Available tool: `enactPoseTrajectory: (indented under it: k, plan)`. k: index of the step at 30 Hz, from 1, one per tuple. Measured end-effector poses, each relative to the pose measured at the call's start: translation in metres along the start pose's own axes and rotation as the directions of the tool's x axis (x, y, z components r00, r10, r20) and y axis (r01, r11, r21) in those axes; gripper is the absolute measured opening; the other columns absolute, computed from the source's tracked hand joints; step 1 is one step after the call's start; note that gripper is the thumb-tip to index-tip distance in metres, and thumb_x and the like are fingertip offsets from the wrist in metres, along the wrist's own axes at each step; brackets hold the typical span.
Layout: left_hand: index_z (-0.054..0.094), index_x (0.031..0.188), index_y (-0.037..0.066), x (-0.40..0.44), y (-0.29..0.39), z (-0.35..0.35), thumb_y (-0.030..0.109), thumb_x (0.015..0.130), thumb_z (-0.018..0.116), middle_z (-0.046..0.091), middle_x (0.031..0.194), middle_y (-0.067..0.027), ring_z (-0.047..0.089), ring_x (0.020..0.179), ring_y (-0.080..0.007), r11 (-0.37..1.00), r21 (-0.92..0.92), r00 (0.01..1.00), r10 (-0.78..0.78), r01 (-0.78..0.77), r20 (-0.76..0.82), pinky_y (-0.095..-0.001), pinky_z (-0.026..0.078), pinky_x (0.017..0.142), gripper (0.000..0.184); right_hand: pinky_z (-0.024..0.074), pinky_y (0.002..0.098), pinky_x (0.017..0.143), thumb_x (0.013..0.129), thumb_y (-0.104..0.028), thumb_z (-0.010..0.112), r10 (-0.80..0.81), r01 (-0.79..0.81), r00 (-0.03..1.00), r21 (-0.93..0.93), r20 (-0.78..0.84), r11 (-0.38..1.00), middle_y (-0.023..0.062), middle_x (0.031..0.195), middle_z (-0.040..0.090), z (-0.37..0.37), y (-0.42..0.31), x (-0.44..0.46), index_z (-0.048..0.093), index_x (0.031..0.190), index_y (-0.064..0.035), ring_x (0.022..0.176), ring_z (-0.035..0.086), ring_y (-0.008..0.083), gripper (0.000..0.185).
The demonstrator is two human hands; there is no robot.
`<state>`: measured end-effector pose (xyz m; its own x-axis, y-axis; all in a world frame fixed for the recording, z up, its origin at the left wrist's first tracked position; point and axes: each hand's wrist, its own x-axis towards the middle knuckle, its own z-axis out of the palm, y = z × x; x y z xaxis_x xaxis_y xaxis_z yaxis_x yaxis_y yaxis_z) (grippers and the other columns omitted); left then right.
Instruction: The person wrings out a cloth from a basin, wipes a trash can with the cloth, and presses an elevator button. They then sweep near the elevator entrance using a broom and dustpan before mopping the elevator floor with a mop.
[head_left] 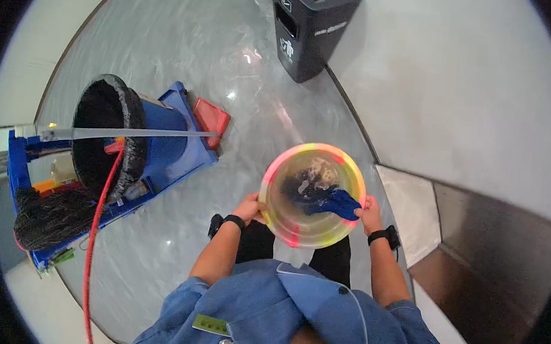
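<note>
Between my hands is a round basin (295, 235) with a pink and yellow rim and murky water in it. A blue cloth (340, 204) lies over its right side, wet and partly sunk. A dark bundle and a pale brownish lump (322, 173) sit in the water, too blurred to name. My left hand (250, 208) grips the rim at the left. My right hand (369, 215) is closed on the right rim, its fingertips touching the cloth's end. The undersides of both hands' grips are hidden.
To the left stands a blue cleaning cart (187, 159) with a bin lined in a black bag (131, 136), a red-handled tool (95, 236) and a dark mop head (51, 220). A red dustpan (211, 118) lies beside it. A black trash can (311, 31) stands ahead by the wall.
</note>
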<state>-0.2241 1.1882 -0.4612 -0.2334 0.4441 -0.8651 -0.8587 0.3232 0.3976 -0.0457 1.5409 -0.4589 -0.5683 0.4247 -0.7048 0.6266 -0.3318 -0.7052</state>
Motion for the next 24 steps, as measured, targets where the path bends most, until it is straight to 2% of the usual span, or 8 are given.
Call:
enactPoseTrajectory:
  k: [3, 6, 7, 11, 13, 17, 22, 24]
  plan:
    - [0.052, 0.114, 0.001, 0.041, -0.010, 0.001, 0.002, 0.080, 0.057, 0.064, 0.096, -0.0112, 0.067, 0.073, -0.0243, 0.991, -0.128, 0.992, 0.010, -0.026, -0.122, -0.0353, 0.059, 0.056, 0.035, 0.0489, 0.0299, 0.080, 0.064, 0.014, 0.056, -0.097, 0.095, 0.993, 0.038, 0.074, 0.995, 0.0095, 0.101, 0.062, 0.001, 0.014, 0.069, 0.051, 0.106, 0.0003, 0.090, 0.061, 0.0172, 0.045]
    - [0.052, 0.114, 0.001, 0.087, -0.017, 0.002, 0.002, 0.080, 0.057, 0.064, 0.096, -0.0108, 0.067, 0.074, -0.0251, 0.982, -0.182, 0.989, 0.031, -0.057, -0.144, -0.0381, 0.059, 0.058, 0.034, 0.0486, 0.0293, 0.080, 0.065, 0.014, 0.056, -0.044, 0.050, 0.993, -0.057, 0.114, 0.997, 0.0093, 0.101, 0.061, -0.004, 0.018, 0.126, 0.051, 0.106, 0.0001, 0.090, 0.060, 0.0166, 0.044]
    - [0.052, 0.114, 0.001, 0.102, -0.015, 0.003, 0.002, 0.080, 0.057, 0.064, 0.096, -0.0108, 0.067, 0.074, -0.0251, 0.982, -0.182, 0.989, 0.028, -0.056, -0.148, -0.0381, 0.059, 0.058, 0.034, 0.0483, 0.0294, 0.079, 0.064, 0.015, 0.056, 0.000, 0.004, 0.996, -0.048, 0.094, 0.999, 0.0082, 0.098, 0.061, -0.004, 0.016, 0.139, 0.052, 0.105, 0.0004, 0.087, 0.060, 0.0166, 0.043]
    - [0.050, 0.116, 0.000, 0.148, -0.010, 0.007, 0.002, 0.080, 0.056, 0.062, 0.100, -0.0121, 0.066, 0.081, -0.0267, 0.969, -0.241, 0.987, 0.003, -0.043, -0.163, -0.0398, 0.060, 0.062, 0.037, 0.0480, 0.0289, 0.079, 0.064, 0.015, 0.055, -0.006, 0.013, 0.993, -0.060, 0.119, 0.998, 0.0077, 0.095, 0.061, -0.011, 0.028, 0.190, 0.052, 0.103, 0.0002, 0.087, 0.060, 0.0161, 0.042]
    - [0.049, 0.117, 0.000, 0.169, -0.008, 0.011, 0.002, 0.080, 0.056, 0.061, 0.102, -0.0128, 0.066, 0.082, -0.0272, 0.964, -0.263, 0.983, -0.013, -0.035, -0.182, -0.0403, 0.060, 0.063, 0.038, 0.0478, 0.0294, 0.078, 0.062, 0.015, 0.056, 0.002, 0.004, 0.998, -0.098, 0.066, 0.995, 0.0061, 0.090, 0.060, -0.015, 0.037, 0.214, 0.052, 0.100, -0.0001, 0.084, 0.059, 0.0167, 0.041]
    - [0.048, 0.117, -0.002, 0.201, -0.010, 0.007, 0.003, 0.080, 0.056, 0.059, 0.104, -0.0144, 0.065, 0.086, -0.0293, 0.962, -0.274, 0.991, -0.042, 0.006, -0.128, -0.0421, 0.060, 0.067, 0.038, 0.0474, 0.0305, 0.078, 0.060, 0.013, 0.058, -0.039, 0.041, 0.999, -0.118, 0.021, 0.992, 0.0054, 0.086, 0.060, -0.025, 0.067, 0.252, 0.052, 0.096, -0.0005, 0.082, 0.059, 0.0184, 0.039]
    - [0.049, 0.117, -0.002, 0.230, -0.001, 0.008, 0.003, 0.080, 0.055, 0.059, 0.104, -0.0142, 0.064, 0.088, -0.0297, 0.951, -0.306, 0.993, -0.082, 0.052, -0.087, -0.0421, 0.060, 0.069, 0.038, 0.0478, 0.0332, 0.075, 0.060, 0.007, 0.062, -0.004, -0.024, 0.998, -0.397, -0.069, 0.918, 0.0081, 0.082, 0.060, -0.033, 0.077, 0.278, 0.054, 0.090, -0.0010, 0.080, 0.060, 0.0218, 0.033]
    - [0.049, 0.118, -0.001, 0.232, 0.005, 0.010, 0.005, 0.080, 0.056, 0.059, 0.104, -0.0133, 0.064, 0.087, -0.0283, 0.963, -0.249, 0.980, -0.144, 0.106, -0.137, -0.0413, 0.059, 0.070, 0.038, 0.0480, 0.0347, 0.075, 0.060, 0.005, 0.063, -0.003, -0.022, 0.998, -0.407, -0.061, 0.913, 0.0102, 0.082, 0.061, -0.035, 0.083, 0.284, 0.055, 0.090, -0.0012, 0.081, 0.060, 0.0240, 0.032]
